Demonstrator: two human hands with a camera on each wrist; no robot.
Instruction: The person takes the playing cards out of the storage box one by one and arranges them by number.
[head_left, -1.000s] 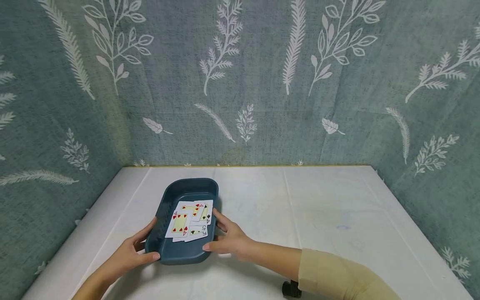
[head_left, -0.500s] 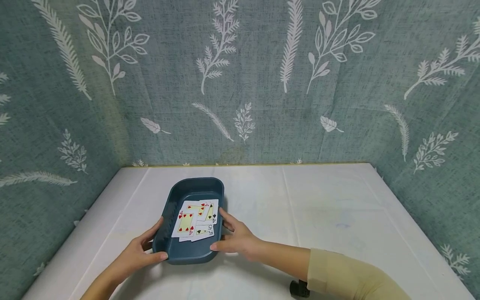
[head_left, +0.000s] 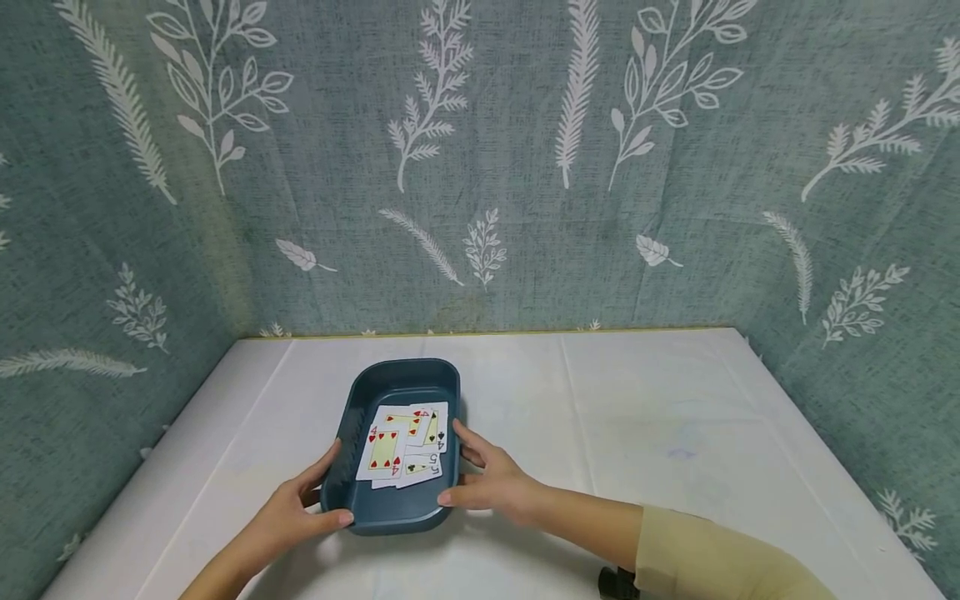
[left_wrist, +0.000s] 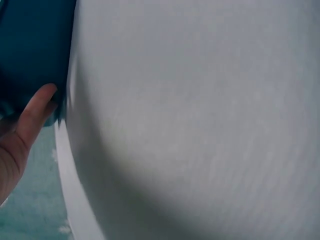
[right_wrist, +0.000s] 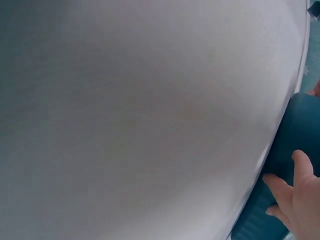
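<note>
Head view: left hand (head_left: pixel 288 518) and right hand (head_left: pixel 491 487) grip the near corners of the blue tray (head_left: pixel 367 387) at table (head_left: pixel 637 417) near-left; tilting risks sliding the loose cards (head_left: pixel 403 442) out

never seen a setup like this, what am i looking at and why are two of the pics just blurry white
A person wears three cameras: one on the head, one on each wrist. The head view looks down at a white table. On it sits a dark blue tray with a few playing cards lying face up inside. The left hand and right hand hold the tray by its two sides. The wrist views sit so close to the table that they show mostly its white surface, plus a fingertip or fingers against the tray's blue wall.
</note>
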